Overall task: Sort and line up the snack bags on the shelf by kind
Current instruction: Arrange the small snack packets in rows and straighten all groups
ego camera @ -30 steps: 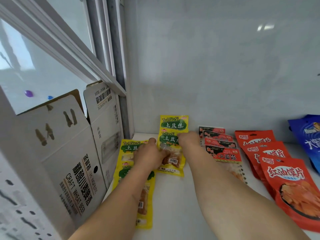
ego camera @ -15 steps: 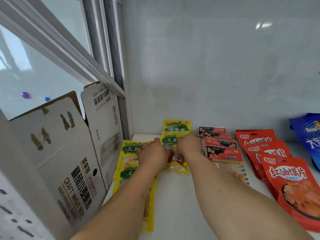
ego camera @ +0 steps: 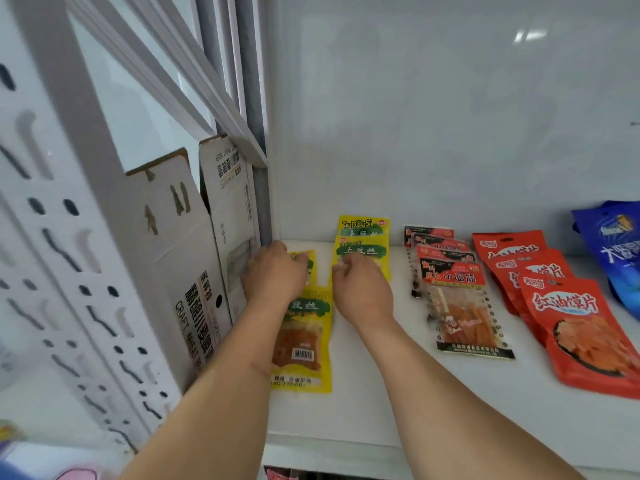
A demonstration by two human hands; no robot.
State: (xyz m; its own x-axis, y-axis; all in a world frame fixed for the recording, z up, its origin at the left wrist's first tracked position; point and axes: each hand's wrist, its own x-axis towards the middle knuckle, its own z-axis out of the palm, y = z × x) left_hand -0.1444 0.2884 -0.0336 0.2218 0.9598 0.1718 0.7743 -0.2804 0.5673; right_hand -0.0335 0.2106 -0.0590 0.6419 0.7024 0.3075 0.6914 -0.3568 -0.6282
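Note:
Yellow snack bags lie in two columns at the left of the white shelf (ego camera: 381,403). The left column has a front bag (ego camera: 302,341) and a back bag (ego camera: 310,262) that is mostly hidden. My left hand (ego camera: 273,277) curls over that back bag near the shelf's left wall. In the second column one yellow bag (ego camera: 363,251) overlaps another (ego camera: 363,224) by the rear wall. My right hand (ego camera: 362,292) grips the nearer one at its lower part, fingers curled on it.
To the right lie a row of red-and-black strip bags (ego camera: 452,277), a row of red bags (ego camera: 571,306) and a blue bag (ego camera: 620,244) at the edge. A cardboard box (ego camera: 194,271) and a perforated white panel (ego camera: 52,271) stand left of the shelf.
My left hand has let go of the middle yellow bag and moved left onto the back bag of the left column. My right hand stays on the middle bag. The camera has shifted left.

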